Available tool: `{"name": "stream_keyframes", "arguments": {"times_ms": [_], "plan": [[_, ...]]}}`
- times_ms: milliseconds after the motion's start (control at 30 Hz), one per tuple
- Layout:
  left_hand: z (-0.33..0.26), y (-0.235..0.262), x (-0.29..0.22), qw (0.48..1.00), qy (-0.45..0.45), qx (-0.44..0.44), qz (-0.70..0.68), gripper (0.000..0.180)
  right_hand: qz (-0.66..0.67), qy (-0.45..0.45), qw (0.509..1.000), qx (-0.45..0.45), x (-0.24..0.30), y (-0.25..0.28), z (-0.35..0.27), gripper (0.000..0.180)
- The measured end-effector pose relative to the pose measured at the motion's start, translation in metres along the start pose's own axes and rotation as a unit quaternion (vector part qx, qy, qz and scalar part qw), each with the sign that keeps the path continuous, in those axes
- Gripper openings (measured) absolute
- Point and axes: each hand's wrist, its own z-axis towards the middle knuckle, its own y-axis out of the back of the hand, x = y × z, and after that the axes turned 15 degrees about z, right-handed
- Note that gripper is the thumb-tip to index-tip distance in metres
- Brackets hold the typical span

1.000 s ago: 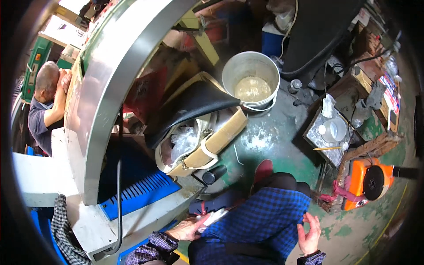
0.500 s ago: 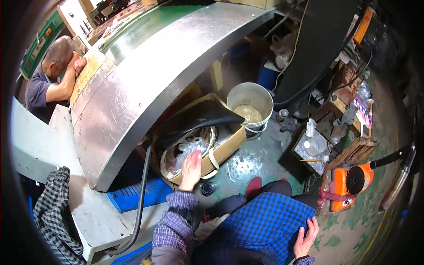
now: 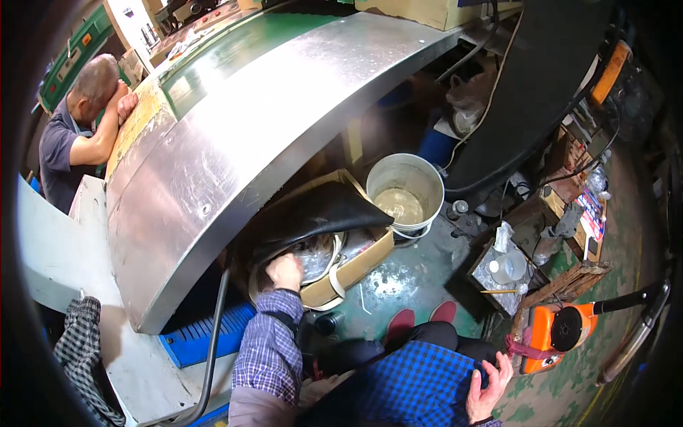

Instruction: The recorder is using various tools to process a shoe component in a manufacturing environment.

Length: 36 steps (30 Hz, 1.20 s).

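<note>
My left hand [image 3: 286, 272] reaches into an open cardboard box [image 3: 366, 257] on the floor. Its fingers curl down, closed, and whatever they hold is hidden beneath the hand. Beside the knuckles lies clear plastic [image 3: 313, 257], with a loop of pale strap [image 3: 334, 279] around it and over the box's near side. A black sheet-like cover [image 3: 324, 213] drapes over the box's far part, just beyond the hand. My right hand [image 3: 489, 388] hovers by the blue-and-black checked cloth [image 3: 420, 381] on my lap, empty, its fingers open and apart.
A white bucket [image 3: 405, 192] stands behind the box. The metal machine edge [image 3: 213, 206] arches over the left, with a dark bent bar [image 3: 217, 327] below. To the right are a cluttered low stand [image 3: 501, 274] and an orange tool [image 3: 558, 338]. Another person [image 3: 85, 135] leans at far left.
My left hand has gone from above the box down into it, its fingers curling. The view has shifted slightly. My right hand stays near my lap, fingers more bent.
</note>
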Motion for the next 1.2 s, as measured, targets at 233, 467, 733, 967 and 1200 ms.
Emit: {"name": "stream_keyframes", "arguments": {"times_ms": [233,467,733,967,1200], "plan": [[0.017,0.007,-0.053,0.950,0.026,0.168,-0.262,0.023,0.073,0.039,0.996,0.036,0.020,-0.035,0.045,0.016],[0.048,-0.044,-0.075,0.873,0.105,0.169,-0.444,0.040,0.121,0.073,0.985,0.098,0.017,-0.061,0.074,0.011],[0.049,-0.082,-0.066,0.942,0.082,-0.061,-0.319,0.034,0.225,0.160,0.943,0.184,0.042,-0.131,0.143,0.014],[0.058,-0.047,-0.079,0.924,0.124,0.119,-0.340,0.038,0.281,0.187,0.904,0.261,0.062,-0.180,0.186,0.013],[0.030,-0.044,-0.056,0.923,0.159,0.090,-0.338,0.017,0.315,0.145,0.888,0.301,0.062,-0.228,0.194,0.012]]}}
